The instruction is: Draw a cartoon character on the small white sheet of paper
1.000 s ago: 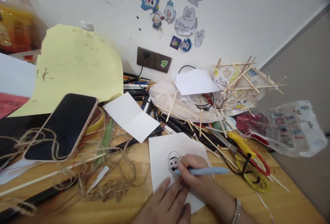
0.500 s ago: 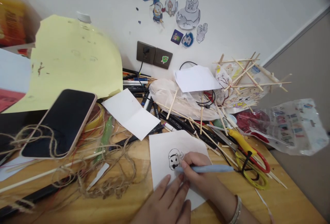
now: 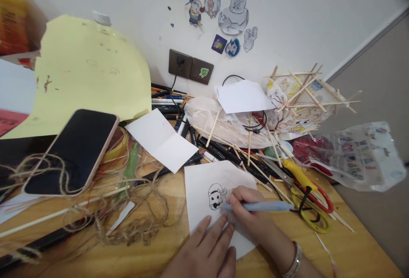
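The small inked figure (image 3: 217, 197) is on the white sheet (image 3: 198, 186), which lies on the wooden table (image 3: 354, 246); the pale blue pen (image 3: 271, 206) has shifted from below the figure's dark patch to its right side, so the work now seems to be on that edge. The right hand (image 3: 251, 224) pinches the pen low, its barrel nearly level; the left hand (image 3: 207, 250) rests palm down, fingers fanned over the sheet's lower part, grasping nothing; a phone (image 3: 73, 152) lies well to the left
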A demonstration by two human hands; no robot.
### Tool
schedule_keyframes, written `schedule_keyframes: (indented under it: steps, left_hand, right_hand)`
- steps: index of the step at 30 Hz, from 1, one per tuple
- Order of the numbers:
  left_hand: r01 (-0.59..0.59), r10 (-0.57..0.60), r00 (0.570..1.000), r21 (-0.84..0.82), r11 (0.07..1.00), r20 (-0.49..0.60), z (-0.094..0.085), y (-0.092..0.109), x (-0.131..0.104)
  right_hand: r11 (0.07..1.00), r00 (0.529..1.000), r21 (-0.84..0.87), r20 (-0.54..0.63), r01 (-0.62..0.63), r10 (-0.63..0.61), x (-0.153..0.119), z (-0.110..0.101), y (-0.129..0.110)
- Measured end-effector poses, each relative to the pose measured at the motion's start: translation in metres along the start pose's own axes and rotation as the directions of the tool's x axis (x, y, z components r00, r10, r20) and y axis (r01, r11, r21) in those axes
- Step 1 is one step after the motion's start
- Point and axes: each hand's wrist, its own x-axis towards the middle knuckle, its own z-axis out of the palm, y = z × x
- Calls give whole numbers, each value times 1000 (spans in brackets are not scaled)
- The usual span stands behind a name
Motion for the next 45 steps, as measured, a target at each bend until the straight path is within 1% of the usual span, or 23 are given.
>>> schedule_keyframes:
  steps: [4, 10, 15, 18, 23, 29, 36, 38, 41, 45]
  left_hand:
    - [-14, 14, 1000, 0, 1000, 18, 1, 0, -2]
    - [0, 0, 1000, -11, 1000, -6, 0, 0, 2]
    - [7, -8, 1000, -17, 1000, -4, 0, 2, 0]
    - [6, -6, 1000, -21, 1000, -10, 1, 1, 0]
    - [1, -1, 1000, -27, 1000, 7, 1, 0, 2]
    - [-3, 3, 1000, -29, 1000, -4, 0, 0, 3]
    - [1, -2, 1000, -43, 999, -4, 2, 0, 1]
    - [0, -1, 1000, -43, 999, -7, 3, 0, 2]
    - [1, -2, 1000, -35, 999, -8, 3, 0, 2]
    - [-2, 2, 1000, -38, 999, -3, 2, 0, 1]
  right_hand:
    - [1000, 1000, 18, 10, 5, -5, 0, -1, 0]
    - [999, 999, 12, -9, -32, 32, -1, -1, 1]
    - [1000, 1000, 24, 0, -17, 17, 0, -1, 1]
    - [999, 999, 39, -12, -32, 32, 0, -2, 1]
    - [999, 999, 24, 9, -42, 42, 1, -3, 0]
    - [995, 998, 76, -5, -62, 63, 0, -1, 1]
    - [996, 998, 77, -47, -47, 50, 0, -2, 2]
    - [996, 998, 74, -43, -44, 47, 0, -2, 3]
    - [999, 999, 41, -34, -35, 36, 0, -2, 3]
    - [999, 997, 10, -57, -46, 47, 1, -2, 2]
